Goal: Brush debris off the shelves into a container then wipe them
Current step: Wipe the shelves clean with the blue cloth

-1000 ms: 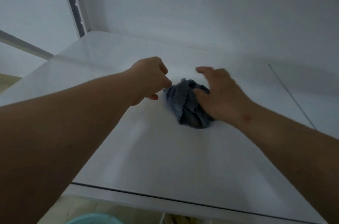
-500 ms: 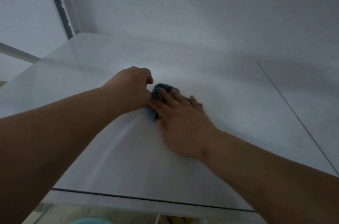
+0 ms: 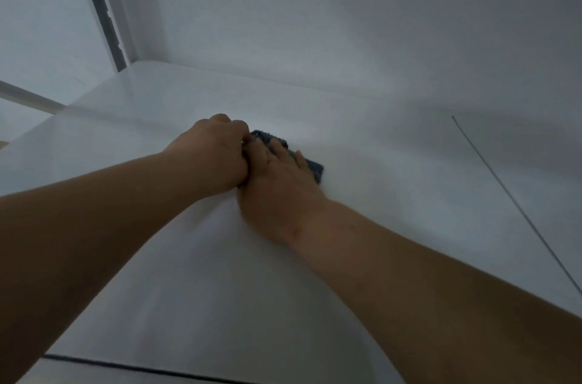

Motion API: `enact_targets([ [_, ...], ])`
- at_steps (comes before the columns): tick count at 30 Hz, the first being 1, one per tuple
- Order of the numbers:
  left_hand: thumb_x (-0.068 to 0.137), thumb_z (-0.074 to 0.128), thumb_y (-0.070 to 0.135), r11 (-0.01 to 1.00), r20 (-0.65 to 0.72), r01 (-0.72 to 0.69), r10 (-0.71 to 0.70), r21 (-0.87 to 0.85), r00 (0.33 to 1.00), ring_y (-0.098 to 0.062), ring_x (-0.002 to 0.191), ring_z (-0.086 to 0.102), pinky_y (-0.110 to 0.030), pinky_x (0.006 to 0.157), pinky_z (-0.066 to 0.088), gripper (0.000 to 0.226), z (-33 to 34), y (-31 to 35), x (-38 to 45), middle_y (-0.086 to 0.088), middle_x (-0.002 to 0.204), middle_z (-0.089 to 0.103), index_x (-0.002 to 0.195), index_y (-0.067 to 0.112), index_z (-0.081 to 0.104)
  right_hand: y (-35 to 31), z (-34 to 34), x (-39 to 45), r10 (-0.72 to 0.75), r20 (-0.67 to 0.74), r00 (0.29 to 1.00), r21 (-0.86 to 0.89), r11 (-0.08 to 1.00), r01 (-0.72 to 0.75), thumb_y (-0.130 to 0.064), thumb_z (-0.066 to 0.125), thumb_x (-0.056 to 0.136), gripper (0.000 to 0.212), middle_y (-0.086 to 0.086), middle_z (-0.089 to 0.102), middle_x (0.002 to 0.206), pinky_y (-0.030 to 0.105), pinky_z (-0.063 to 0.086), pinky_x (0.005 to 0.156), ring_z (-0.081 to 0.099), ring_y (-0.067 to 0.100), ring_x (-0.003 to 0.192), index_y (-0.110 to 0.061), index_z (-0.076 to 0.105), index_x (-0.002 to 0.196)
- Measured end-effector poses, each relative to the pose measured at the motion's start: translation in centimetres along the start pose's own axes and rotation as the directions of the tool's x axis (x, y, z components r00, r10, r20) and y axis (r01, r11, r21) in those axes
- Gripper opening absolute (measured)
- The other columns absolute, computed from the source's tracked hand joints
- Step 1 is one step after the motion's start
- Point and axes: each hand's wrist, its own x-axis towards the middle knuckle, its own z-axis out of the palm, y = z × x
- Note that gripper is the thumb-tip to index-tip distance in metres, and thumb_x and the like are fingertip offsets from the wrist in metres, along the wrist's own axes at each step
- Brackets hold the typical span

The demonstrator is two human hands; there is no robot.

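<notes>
Only one view, from up on the head. Looks forward and down, close over the white shelf, toward the back wall.

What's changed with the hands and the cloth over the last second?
The right hand, which gripped the side of the crumpled dark grey cloth a second ago, now lies flat on top of it, pressing it onto the white shelf. The left hand, curled, has closed in until it touches the right hand. The cloth is squashed flatter, mostly covered. The shelf itself looks unchanged.
</notes>
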Motion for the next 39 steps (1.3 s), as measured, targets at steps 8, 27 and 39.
enact_targets([
  [8,0.093,0.052,0.042,0.996,-0.054,-0.072,0.075,0.05,0.996,-0.025,0.126,0.041,-0.039,0.104,0.038,0.047,0.9,1.8,2.4,-0.003,0.136,0.045,0.135,0.022,0.046,12.9,-4.7,2.0,0.28,-0.019,0.96,-0.3,0.914,-0.273,-0.032,0.028,0.095,0.054,0.004,0.014,0.16,0.05,0.02,0.116,0.011,0.029,0.146,-0.031,0.027,0.149],
  [27,0.093,0.048,0.039,0.978,-0.053,0.064,-0.055,0.199,0.997,-0.029,0.117,0.05,-0.036,0.098,0.043,0.037,0.3,-0.5,5.7,-0.006,0.126,0.05,0.125,0.02,0.054,17.1,-5.2,5.4,0.221,-0.011,0.975,-0.258,0.941,-0.217,-0.024,0.04,0.062,0.088,0.006,0.031,0.156,0.043,0.032,0.114,0.035,0.029,0.14,-0.027,0.034,0.149],
  [39,0.097,0.041,0.031,0.941,-0.058,0.096,-0.082,0.325,0.995,-0.024,0.108,0.054,-0.037,0.092,0.048,0.035,0.4,-0.6,7.4,-0.011,0.114,0.059,0.114,0.01,0.063,7.7,-0.5,9.6,-0.162,0.076,0.984,-0.152,0.973,0.172,-0.021,0.032,0.088,0.055,0.009,0.039,0.148,0.045,0.024,0.116,0.029,0.031,0.139,-0.02,0.042,0.142],
])
